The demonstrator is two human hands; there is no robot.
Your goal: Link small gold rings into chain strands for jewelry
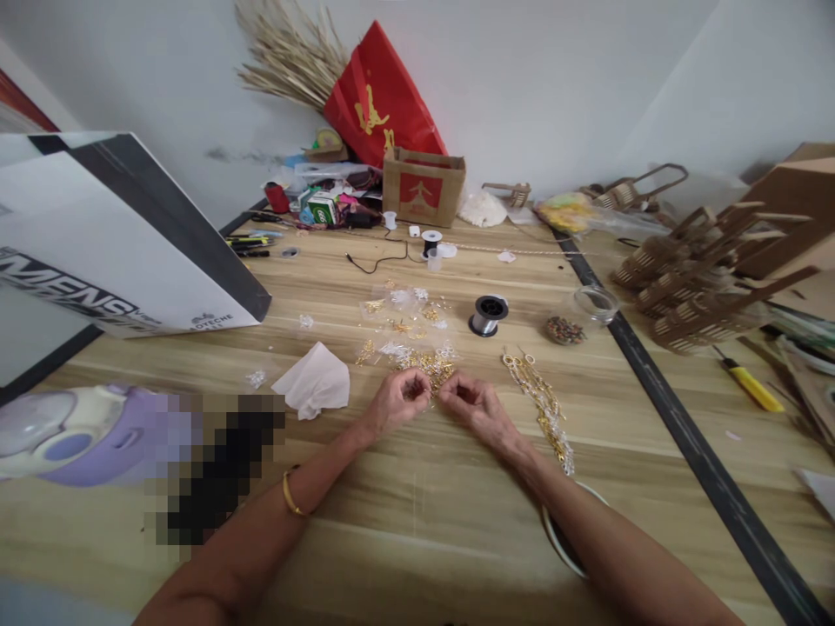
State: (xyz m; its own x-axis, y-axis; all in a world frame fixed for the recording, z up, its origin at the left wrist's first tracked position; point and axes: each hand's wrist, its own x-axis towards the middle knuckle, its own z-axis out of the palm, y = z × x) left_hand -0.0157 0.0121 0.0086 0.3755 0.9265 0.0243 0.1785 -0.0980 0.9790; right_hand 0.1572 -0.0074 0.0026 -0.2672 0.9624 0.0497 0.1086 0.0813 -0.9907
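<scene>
Both hands meet just in front of a pile of small gold and silver pieces (427, 361) at the middle of the table. My left hand (399, 400) is pinched, thumb against fingers. Close beside it, my right hand (475, 403) is pinched too, fingertips pointing left. What either hand holds is too small to make out. Behind the pile lie small clear bags with gold and white bits (404, 313). A spool of silver wire (488, 316) stands to the back right. Gold and silver chains (544, 404) lie to the right of my right hand.
A white tissue (317, 382) and a purple-white device (97, 435) are at the left, below a large box (123, 252). At the right are a glass jar of beads (574, 323), small woven baskets (684, 287) and a yellow cutter (753, 387). A round rim (554, 543) shows under my right forearm.
</scene>
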